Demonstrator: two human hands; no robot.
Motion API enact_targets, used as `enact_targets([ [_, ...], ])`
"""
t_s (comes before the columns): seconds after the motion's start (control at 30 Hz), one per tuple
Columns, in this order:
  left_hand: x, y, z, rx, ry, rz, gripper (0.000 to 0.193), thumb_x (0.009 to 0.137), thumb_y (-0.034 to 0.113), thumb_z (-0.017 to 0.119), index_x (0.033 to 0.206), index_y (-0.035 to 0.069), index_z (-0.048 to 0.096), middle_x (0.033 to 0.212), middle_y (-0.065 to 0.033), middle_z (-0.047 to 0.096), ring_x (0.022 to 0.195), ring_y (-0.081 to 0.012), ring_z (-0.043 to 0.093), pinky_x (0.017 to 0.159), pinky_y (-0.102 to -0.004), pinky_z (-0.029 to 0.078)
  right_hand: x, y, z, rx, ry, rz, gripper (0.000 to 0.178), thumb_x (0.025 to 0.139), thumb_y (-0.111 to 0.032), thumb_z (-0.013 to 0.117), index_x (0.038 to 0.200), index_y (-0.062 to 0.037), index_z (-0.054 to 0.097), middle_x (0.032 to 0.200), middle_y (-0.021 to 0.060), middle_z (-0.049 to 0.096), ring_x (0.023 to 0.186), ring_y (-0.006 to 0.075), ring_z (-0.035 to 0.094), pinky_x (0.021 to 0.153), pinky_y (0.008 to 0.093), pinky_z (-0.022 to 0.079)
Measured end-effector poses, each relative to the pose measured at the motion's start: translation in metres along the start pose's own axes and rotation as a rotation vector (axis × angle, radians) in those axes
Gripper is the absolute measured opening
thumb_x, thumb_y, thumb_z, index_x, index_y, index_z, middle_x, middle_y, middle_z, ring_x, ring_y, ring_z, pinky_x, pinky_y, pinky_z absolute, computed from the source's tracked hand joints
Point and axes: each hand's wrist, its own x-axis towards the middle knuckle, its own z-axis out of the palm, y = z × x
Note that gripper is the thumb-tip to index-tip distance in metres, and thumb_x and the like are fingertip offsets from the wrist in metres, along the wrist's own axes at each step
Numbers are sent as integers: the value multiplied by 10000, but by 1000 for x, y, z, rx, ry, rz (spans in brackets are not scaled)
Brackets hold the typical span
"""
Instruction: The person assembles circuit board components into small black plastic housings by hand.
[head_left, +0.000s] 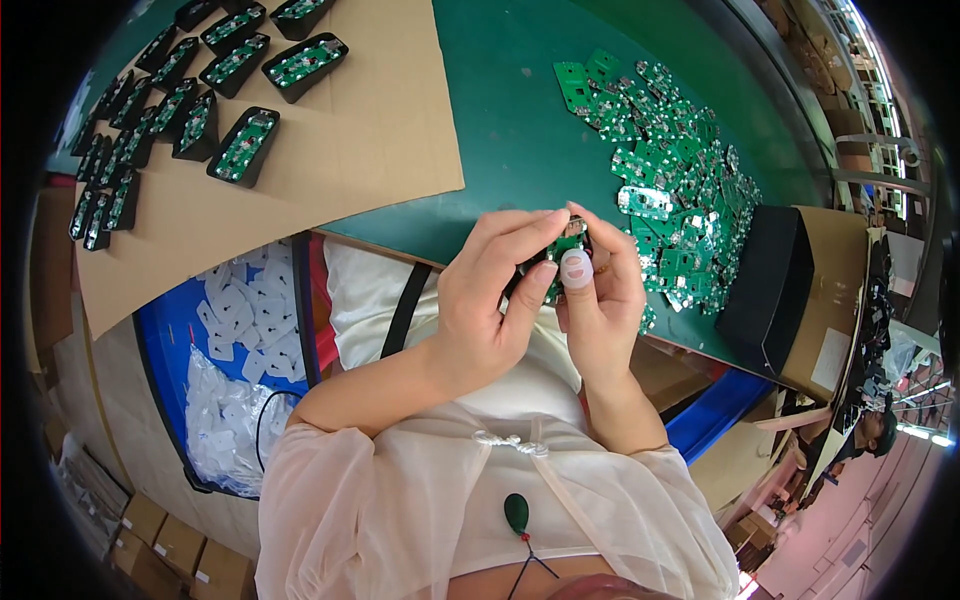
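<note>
In front of my body, my left hand and my right hand are closed together round a small green circuit board. A dark edge beside the board, by my left fingers, looks like a black plastic housing; my fingers cover most of it. My right thumb, wrapped in a white covering, presses over the board, and the left thumb lies close to it. To the right of my hands, loose green circuit boards lie in a heap on the green table.
At the far left, several black housings with green boards stand in rows on a cardboard sheet. Below it, a blue bin holds white plastic pieces. A black box and an open carton border the heap on the right.
</note>
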Motion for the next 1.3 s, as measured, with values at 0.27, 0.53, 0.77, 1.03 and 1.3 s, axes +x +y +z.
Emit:
enact_targets([
  [0.27,7,8,-19,-15,-145,-101,440,869,67,539,1286,4,413,1115,-179,519,927,-311,552,805,-350,461,9,-18,-3,134,-46,206,444,875,-53,570,1280,-9,395,778,52,566,478,60,471,427,171,386],
  [0.53,9,4,-39,-6,-499,-328,494,882,54,511,1337,9,325,1135,-156,485,1022,-260,507,892,-314,404,-4,-11,-16,107,-43,-36,271,863,26,544,1089,-28,403,813,76,533,632,97,501,547,192,426],
  [0.77,9,-3,-27,-575,-261,-756,402,849,24,556,1230,14,427,1095,-60,553,1012,-143,548,862,-268,458,-18,-7,-20,15,-236,-233,228,813,63,584,1003,8,469,833,106,560,666,187,544,555,271,451],
  [1.03,0,-1,-12,-728,-138,-873,298,868,19,516,1149,26,418,1029,-106,586,942,-171,591,849,-294,470,1,-15,-21,-797,-283,-799,357,538,-8,682,893,-52,678,785,58,572,668,196,556,525,282,450],
  [1.3,-7,10,-5,-654,-94,-636,298,950,96,436,1218,1,347,1088,-80,519,1001,-110,492,864,-247,398,7,-13,-21,-779,-107,-780,318,582,24,683,887,-48,637,770,63,565,659,221,534,558,309,438],
])
